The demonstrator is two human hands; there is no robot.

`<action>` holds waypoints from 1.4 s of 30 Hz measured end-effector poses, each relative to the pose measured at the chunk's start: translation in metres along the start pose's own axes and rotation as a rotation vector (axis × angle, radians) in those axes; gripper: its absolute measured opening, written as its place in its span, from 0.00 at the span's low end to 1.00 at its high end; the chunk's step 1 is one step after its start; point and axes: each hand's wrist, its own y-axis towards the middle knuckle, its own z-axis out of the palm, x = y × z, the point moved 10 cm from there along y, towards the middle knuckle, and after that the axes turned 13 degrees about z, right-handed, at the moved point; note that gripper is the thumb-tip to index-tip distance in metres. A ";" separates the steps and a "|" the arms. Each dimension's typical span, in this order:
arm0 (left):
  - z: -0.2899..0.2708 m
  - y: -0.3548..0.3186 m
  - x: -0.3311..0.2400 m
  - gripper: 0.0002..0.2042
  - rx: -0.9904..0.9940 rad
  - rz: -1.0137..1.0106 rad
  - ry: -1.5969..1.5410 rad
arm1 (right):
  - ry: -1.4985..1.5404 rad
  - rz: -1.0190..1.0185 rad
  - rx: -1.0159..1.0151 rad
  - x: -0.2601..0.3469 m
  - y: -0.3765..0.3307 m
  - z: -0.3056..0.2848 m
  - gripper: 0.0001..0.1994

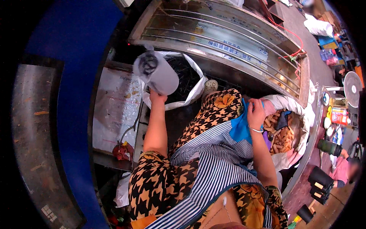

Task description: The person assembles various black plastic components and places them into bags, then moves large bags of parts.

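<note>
Head view: the left hand [158, 97] holds a tub [164, 79] just beyond it, over the left side of the bag [196, 70], long axis running upper left to lower right. The right hand [256, 114], farther off, curls on blue cloth [239, 129]; whether it grips, I cannot tell.
</note>
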 end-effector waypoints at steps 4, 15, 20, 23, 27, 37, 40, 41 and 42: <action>-0.054 0.025 -0.017 0.19 -0.133 0.105 0.109 | -0.006 0.018 0.022 0.001 0.001 0.004 0.03; -0.027 0.015 -0.060 0.23 -0.094 0.335 0.166 | 0.000 0.052 0.011 -0.009 0.002 0.003 0.03; 0.014 -0.032 -0.128 0.22 -0.022 0.439 0.353 | -0.008 0.046 -0.004 -0.008 0.002 0.001 0.03; 0.009 -0.030 -0.136 0.20 0.027 0.540 0.472 | 0.014 0.066 0.022 -0.008 0.005 0.005 0.03; 0.011 -0.056 -0.107 0.20 -0.015 0.442 0.581 | 0.005 0.038 0.023 -0.006 0.003 0.006 0.03; 0.183 -0.159 0.056 0.09 1.123 0.839 1.477 | 0.075 0.080 0.054 -0.003 0.007 0.005 0.03; 0.173 -0.121 0.179 0.10 1.460 0.791 1.539 | 0.017 0.074 0.071 -0.004 0.012 0.007 0.03; 0.164 -0.100 0.215 0.10 1.453 0.715 1.673 | 0.068 0.091 0.058 -0.007 0.013 0.004 0.02; 0.152 -0.073 0.241 0.10 1.461 0.706 1.669 | 0.062 0.098 0.058 -0.008 0.013 0.005 0.02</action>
